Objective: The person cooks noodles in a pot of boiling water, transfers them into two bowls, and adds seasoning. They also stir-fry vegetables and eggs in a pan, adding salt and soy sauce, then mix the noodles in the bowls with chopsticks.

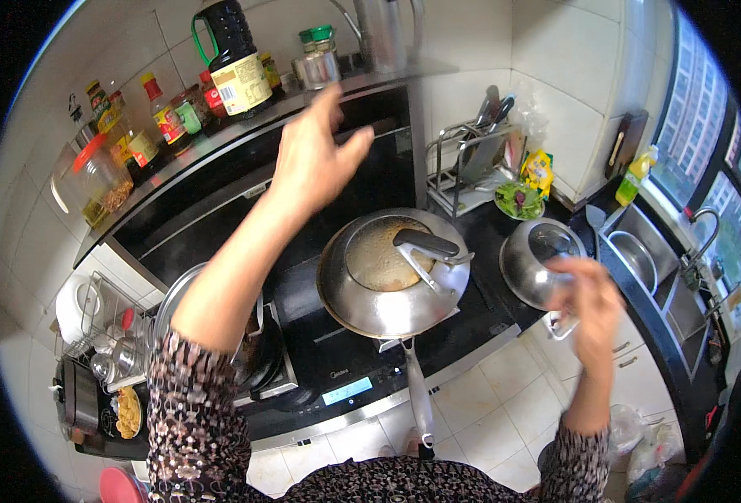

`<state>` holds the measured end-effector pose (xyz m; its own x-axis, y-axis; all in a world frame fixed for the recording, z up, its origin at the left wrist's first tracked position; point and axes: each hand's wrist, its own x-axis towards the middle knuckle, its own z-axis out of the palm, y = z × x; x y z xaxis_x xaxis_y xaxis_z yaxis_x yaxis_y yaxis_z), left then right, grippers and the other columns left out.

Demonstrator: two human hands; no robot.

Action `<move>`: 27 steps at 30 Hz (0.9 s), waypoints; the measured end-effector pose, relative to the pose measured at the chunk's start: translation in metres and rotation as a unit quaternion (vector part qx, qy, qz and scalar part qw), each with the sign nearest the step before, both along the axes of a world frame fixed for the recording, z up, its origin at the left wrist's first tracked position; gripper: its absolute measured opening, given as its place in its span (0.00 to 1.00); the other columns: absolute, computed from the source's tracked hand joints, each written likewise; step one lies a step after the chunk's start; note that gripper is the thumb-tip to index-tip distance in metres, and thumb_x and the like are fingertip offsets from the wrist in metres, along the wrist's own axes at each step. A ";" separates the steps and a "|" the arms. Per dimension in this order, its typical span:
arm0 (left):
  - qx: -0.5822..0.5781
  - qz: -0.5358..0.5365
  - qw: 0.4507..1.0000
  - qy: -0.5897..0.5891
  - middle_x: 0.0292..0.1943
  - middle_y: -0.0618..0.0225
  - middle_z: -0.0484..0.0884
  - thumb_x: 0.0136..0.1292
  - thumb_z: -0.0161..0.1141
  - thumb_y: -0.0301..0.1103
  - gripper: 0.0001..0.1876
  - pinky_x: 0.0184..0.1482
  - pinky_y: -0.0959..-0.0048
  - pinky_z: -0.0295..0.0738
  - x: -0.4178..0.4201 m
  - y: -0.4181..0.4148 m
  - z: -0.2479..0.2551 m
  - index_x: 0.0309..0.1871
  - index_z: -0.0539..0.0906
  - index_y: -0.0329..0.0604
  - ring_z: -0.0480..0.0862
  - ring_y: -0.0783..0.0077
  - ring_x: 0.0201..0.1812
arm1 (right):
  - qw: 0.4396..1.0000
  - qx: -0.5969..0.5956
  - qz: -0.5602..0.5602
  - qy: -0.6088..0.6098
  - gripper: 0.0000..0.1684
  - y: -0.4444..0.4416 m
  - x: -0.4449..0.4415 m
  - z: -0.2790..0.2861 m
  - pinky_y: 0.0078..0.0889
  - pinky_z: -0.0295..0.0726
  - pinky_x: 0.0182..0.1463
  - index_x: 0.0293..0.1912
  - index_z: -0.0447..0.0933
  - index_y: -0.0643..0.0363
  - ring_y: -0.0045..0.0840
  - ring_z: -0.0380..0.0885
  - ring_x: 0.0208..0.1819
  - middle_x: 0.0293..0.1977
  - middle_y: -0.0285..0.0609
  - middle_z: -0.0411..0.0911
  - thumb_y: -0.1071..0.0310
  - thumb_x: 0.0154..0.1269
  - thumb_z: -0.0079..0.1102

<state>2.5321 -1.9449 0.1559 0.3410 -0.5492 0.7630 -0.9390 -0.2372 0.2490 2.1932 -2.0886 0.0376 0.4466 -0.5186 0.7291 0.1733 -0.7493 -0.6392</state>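
Note:
My left hand (321,154) is raised in front of the range hood, just below the shelf. Its thumb and fingers are spread and nothing is between them. Nearest to its fingertips are a small steel canister (319,70) and a big dark sauce bottle (240,82) with a green handle. My right hand (587,308), blurred, hovers by a domed steel piece (524,280) on the counter, fingers curled. A small pale item shows at its fingertips; whether it is held is unclear. Between my arms, a long-handled wok (417,396) sits under a steel lid (402,314) with a fogged glass window.
An induction hob (345,393) with a lit display is under the wok. Another pan (260,361) is partly hidden by my left arm. A knife rack (455,170), a bowl of greens (519,201) and a sink (682,302) are rightward. Fried food (129,412) lies at left.

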 end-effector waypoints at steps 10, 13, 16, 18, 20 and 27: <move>0.190 -0.219 0.756 0.587 0.41 0.57 0.88 0.72 0.62 0.38 0.19 0.44 0.72 0.84 -0.125 0.211 -0.181 0.56 0.81 0.32 0.88 0.70 0.40 | 0.739 -0.380 -0.070 0.551 0.16 0.015 0.235 -0.003 0.42 0.84 0.49 0.38 0.87 0.58 0.39 0.86 0.45 0.37 0.49 0.87 0.54 0.61 0.66; 0.194 -0.237 0.637 0.707 0.43 0.60 0.88 0.75 0.59 0.39 0.18 0.45 0.75 0.84 -0.145 0.237 -0.234 0.57 0.81 0.32 0.88 0.73 0.40 | 0.738 -0.380 -0.101 0.548 0.12 0.018 0.252 -0.023 0.42 0.85 0.47 0.38 0.88 0.57 0.39 0.87 0.43 0.38 0.49 0.87 0.60 0.59 0.64; 0.219 -0.258 0.593 0.731 0.44 0.59 0.87 0.76 0.58 0.40 0.20 0.45 0.74 0.84 -0.161 0.251 -0.258 0.60 0.79 0.32 0.88 0.71 0.42 | 0.731 -0.377 -0.138 0.552 0.13 0.023 0.238 -0.014 0.44 0.85 0.46 0.37 0.87 0.59 0.41 0.87 0.42 0.37 0.51 0.87 0.60 0.58 0.64; 0.235 -0.270 0.608 0.709 0.44 0.59 0.87 0.76 0.58 0.40 0.20 0.45 0.74 0.84 -0.165 0.257 -0.258 0.61 0.79 0.33 0.88 0.71 0.42 | 0.743 -0.354 -0.164 0.544 0.15 0.027 0.211 0.017 0.47 0.84 0.45 0.36 0.85 0.60 0.45 0.86 0.40 0.35 0.53 0.85 0.57 0.57 0.64; 0.212 -0.286 0.633 0.688 0.41 0.60 0.88 0.76 0.58 0.39 0.19 0.43 0.75 0.84 -0.170 0.255 -0.240 0.60 0.80 0.33 0.88 0.73 0.40 | 0.766 -0.315 -0.207 0.521 0.17 0.004 0.165 0.042 0.49 0.84 0.45 0.36 0.84 0.60 0.47 0.85 0.40 0.34 0.55 0.85 0.55 0.57 0.64; 0.222 -0.399 0.686 0.566 0.39 0.61 0.89 0.73 0.61 0.33 0.15 0.40 0.77 0.84 -0.211 0.195 -0.156 0.57 0.81 0.34 0.88 0.76 0.37 | 0.791 -0.141 -0.390 0.450 0.18 -0.033 -0.059 0.095 0.51 0.79 0.41 0.37 0.83 0.61 0.50 0.84 0.38 0.32 0.57 0.83 0.54 0.58 0.65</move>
